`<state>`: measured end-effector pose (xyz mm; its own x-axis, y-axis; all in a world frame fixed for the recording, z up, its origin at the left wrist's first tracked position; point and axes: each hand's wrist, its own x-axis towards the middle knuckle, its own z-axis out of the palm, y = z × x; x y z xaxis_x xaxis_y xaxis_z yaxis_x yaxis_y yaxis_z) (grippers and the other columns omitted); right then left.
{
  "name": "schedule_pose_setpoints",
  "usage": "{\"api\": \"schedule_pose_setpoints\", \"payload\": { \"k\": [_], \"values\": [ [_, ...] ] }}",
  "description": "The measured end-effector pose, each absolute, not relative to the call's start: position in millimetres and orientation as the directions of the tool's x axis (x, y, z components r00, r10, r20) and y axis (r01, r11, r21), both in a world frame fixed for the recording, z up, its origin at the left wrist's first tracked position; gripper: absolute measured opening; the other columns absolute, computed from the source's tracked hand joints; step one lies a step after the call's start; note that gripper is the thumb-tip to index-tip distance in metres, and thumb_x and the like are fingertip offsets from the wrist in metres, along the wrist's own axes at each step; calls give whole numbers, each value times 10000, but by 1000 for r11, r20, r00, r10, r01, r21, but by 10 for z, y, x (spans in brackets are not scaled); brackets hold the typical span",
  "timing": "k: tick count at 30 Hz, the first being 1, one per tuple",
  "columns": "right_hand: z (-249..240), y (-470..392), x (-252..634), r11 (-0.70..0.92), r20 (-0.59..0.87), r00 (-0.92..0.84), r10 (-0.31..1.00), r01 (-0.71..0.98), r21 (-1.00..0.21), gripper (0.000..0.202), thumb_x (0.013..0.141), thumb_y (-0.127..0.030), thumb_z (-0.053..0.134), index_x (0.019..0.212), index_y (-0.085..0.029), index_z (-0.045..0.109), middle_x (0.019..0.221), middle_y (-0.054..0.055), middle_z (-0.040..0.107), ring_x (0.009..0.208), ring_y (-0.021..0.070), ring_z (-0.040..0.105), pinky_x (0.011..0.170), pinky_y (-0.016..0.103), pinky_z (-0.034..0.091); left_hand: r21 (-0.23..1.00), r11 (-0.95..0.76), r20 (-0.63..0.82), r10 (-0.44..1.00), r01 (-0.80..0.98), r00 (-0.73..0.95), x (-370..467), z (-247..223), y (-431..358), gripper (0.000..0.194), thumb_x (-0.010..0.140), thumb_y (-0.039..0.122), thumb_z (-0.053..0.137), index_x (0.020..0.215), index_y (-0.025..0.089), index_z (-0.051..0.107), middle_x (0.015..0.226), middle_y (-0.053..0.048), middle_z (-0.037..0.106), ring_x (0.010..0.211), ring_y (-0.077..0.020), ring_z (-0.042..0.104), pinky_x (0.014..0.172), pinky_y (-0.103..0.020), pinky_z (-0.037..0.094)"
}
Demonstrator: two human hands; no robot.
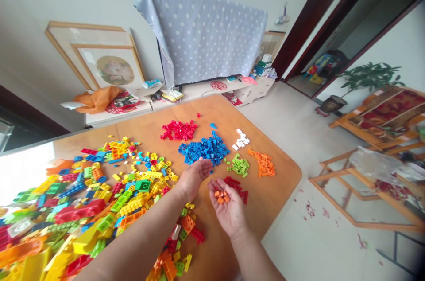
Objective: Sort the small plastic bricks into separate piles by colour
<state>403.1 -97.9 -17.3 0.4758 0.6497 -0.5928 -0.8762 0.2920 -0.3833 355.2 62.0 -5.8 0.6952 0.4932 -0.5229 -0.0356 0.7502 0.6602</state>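
My right hand (230, 214) is turned palm up, with several small orange toy bricks (222, 196) lying in it. Beside it, my left hand (195, 178) is open and holds nothing that I can see, its fingers stretched toward the blue brick pile (204, 149). Dark red bricks (237, 185) lie just behind my right fingers, partly hidden. Farther out are a light green pile (239, 165), an orange pile (262, 162), a white pile (241, 140) and a bright red pile (179, 130).
A large heap of mixed bricks (96, 210) spreads over the left of the wooden table (219, 110), some near my left forearm. Past the table stand a low white cabinet (195, 91) and a dotted cloth (212, 33) over a screen. A wooden frame (352, 183) stands right.
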Motion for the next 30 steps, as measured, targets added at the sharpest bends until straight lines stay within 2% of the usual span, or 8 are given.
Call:
{"api": "schedule_pose_setpoints", "payload": {
  "k": [3,6,9,11,14,20,25,30],
  "values": [
    [-148,-894,4057,264,-600,479,640,-871,-414,284,841,-176,707,1124,-167,727,1278,129,702,1234,243,648,837,284,615,604,796,-576,470,-39,669,3467,-87,498,382,943,478,589,1042,130,710,1109,-152,729,1028,-220,685,934,-327,517],
    [-104,-805,4067,205,-571,482,665,-852,-482,376,805,-142,713,1178,-184,721,1324,137,677,1212,247,659,668,199,577,468,882,-616,371,-57,695,3411,-100,400,403,960,505,543,1007,130,682,923,-106,707,798,-177,673,767,-294,543],
    [-61,-741,4056,150,-510,493,705,-807,-572,437,781,-156,707,1215,-211,716,1405,135,624,1191,264,665,595,190,525,297,953,-596,239,-66,766,3374,-99,332,393,975,529,495,950,163,636,809,-59,660,704,-173,654,696,-301,541],
    [-38,-719,4041,119,-483,492,725,-780,-615,449,779,-169,698,1224,-218,718,1468,132,570,1200,277,655,593,200,508,238,969,-578,194,-64,793,3356,-99,304,388,982,537,470,939,179,612,797,-53,653,692,-193,663,663,-320,539],
    [-12,-711,4021,87,-465,485,741,-756,-649,476,786,-182,678,1259,-227,709,1519,124,517,1242,298,625,574,208,471,222,972,-578,194,-76,793,3343,-113,283,376,995,511,447,949,174,606,792,-53,656,683,-204,670,651,-333,538],
    [-17,-729,4033,43,-465,477,746,-731,-681,561,790,-176,670,1345,-258,657,1498,122,537,1303,320,575,501,195,379,212,976,-573,173,-59,802,3350,-167,268,329,991,444,465,977,161,633,828,-71,686,718,-213,685,671,-327,536],
    [-71,-743,4098,70,-481,434,762,-794,-605,549,774,-129,669,1307,-259,677,1505,114,522,1329,321,557,467,158,371,193,980,-568,155,-52,808,3325,-148,276,353,994,450,471,966,150,653,858,-72,694,758,-193,687,756,-324,548],
    [-45,-769,4148,84,-472,393,789,-831,-550,525,774,-88,657,1269,-262,683,1526,99,498,1308,302,581,453,137,402,210,978,-516,125,-17,847,3312,-148,285,418,990,504,464,1030,142,669,973,-101,708,863,-224,695,794,-355,555]
  ]
}}
